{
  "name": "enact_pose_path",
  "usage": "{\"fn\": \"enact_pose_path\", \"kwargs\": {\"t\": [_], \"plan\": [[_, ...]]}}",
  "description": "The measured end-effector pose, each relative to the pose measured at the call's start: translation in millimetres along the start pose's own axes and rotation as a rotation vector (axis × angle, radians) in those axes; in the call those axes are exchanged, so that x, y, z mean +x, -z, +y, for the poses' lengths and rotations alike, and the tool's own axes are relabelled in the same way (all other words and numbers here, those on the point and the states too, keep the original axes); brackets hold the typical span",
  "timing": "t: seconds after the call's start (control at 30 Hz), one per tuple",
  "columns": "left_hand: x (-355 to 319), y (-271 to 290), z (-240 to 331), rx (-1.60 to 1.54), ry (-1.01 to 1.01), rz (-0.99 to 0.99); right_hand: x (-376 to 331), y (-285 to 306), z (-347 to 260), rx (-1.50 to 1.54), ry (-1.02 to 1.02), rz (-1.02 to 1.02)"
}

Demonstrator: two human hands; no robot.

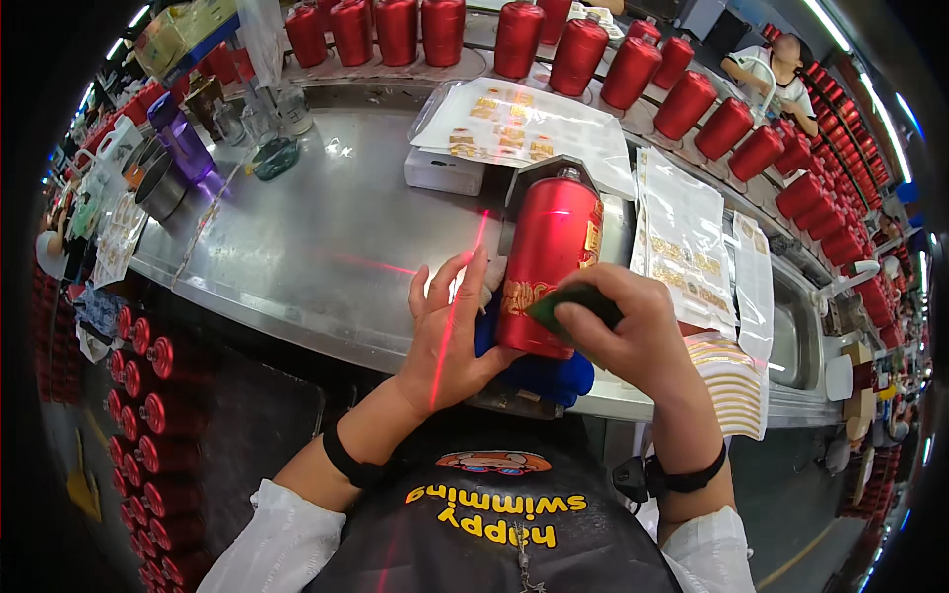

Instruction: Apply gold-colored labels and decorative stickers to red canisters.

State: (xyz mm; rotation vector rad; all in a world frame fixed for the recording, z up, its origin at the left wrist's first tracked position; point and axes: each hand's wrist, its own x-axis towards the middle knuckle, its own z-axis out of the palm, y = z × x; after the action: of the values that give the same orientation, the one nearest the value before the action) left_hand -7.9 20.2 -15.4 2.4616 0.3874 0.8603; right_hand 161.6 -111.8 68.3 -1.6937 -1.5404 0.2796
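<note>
A shiny red bottle [547, 232] with gold decals lies on its side on a holder, its neck pointing away from me. A blue cloth [550, 380] is under its near end. My right hand [625, 321] grips a dark green, flat scraper-like piece [578, 308] and presses it on the bottle near the gold band. Beside the bottle's near end, my left hand [450, 321] is open with fingers spread, the thumb touching the bottle's base. A red laser line crosses that hand.
Decal sheets [682, 242] lie right of the bottle, more [524, 124] beyond it. A white box [443, 172] sits at its left. Red bottles [633, 71] line a curved conveyor. A purple bottle [183, 143] and metal cup [160, 186] stand left. A sink [796, 331] is right; a person [776, 79] works beyond.
</note>
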Motion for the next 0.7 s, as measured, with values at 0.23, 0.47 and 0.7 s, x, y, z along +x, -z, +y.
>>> {"fn": "enact_pose_path", "kwargs": {"t": [0.23, 0.47, 0.7], "plan": [[0.6, -0.7, -2.7, 0.025, -0.101, 0.062, 3.6, -10.0, -21.7, -0.063, 0.051, 0.056], [6.4, -2.8, 2.5, 0.109, -0.074, 0.022, -5.6, -22.2, -30.8, -0.289, 0.341, 0.004], [8.8, 1.8, 5.9, 0.153, -0.106, -0.009, -15.5, -24.4, -29.5, -0.192, 0.186, 0.093]]}}
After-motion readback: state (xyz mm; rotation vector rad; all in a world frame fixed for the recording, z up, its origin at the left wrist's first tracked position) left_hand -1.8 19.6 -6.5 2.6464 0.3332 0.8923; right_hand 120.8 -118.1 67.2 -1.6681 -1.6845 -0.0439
